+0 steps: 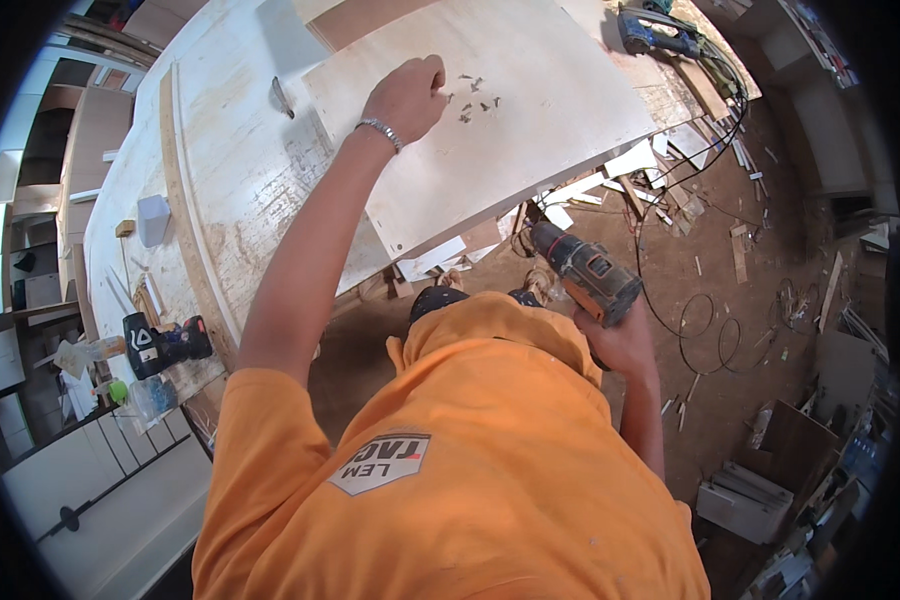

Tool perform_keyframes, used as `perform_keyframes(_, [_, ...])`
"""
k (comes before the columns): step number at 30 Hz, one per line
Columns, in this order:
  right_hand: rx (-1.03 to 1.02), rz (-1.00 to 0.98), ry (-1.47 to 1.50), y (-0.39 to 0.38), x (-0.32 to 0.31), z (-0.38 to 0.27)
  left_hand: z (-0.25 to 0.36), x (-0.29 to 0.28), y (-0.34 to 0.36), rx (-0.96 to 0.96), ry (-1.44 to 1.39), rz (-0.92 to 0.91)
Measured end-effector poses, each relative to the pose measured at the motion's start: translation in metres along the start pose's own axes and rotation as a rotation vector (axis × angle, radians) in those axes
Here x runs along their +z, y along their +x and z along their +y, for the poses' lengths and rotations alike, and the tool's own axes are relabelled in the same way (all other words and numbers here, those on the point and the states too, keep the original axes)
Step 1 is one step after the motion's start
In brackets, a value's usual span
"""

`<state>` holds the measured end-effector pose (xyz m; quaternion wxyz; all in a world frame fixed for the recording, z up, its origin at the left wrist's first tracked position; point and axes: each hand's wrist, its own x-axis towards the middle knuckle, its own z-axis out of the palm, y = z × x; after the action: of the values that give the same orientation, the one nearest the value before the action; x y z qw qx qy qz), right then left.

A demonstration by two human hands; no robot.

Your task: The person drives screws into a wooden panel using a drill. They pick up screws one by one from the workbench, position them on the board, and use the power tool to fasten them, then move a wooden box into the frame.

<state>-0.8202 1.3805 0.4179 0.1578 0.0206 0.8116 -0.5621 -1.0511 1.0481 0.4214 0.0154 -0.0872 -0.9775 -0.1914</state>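
Observation:
My left hand [408, 98] is closed above a pale flat board [510, 165], its fingers curled in; whatever they may hold is hidden. Beside its fingertips lies a loose scatter of small screws [467, 117]. Lower and to the right, my right hand [625, 345] is wrapped round the grip of a black and orange cordless drill [595, 272]. The drill's front end points up and left, close to the board's near edge and apart from the screws.
A second cordless drill [165, 345] lies on the worn white table [230, 150] at left. A blue nail gun [660, 35] rests at the far right, its dark hose [738, 100] trailing to the floor. Wood offcuts [660, 180] litter the ground under the board's right edge.

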Motion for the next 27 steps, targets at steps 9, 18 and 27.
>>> perform_keyframes(9, [0.071,-0.022,-0.034,-0.003,0.011,-0.011,0.022,0.018,-0.015,0.15,-0.011,-0.088])
perform_keyframes(18, [0.091,0.071,-0.026,-0.014,0.005,0.008,0.015,0.019,-0.007,0.153,0.027,-0.106])
perform_keyframes(27, [-0.01,0.092,0.021,-0.024,0.002,0.0,0.058,0.018,-0.099,-0.179,-1.135,-0.424])
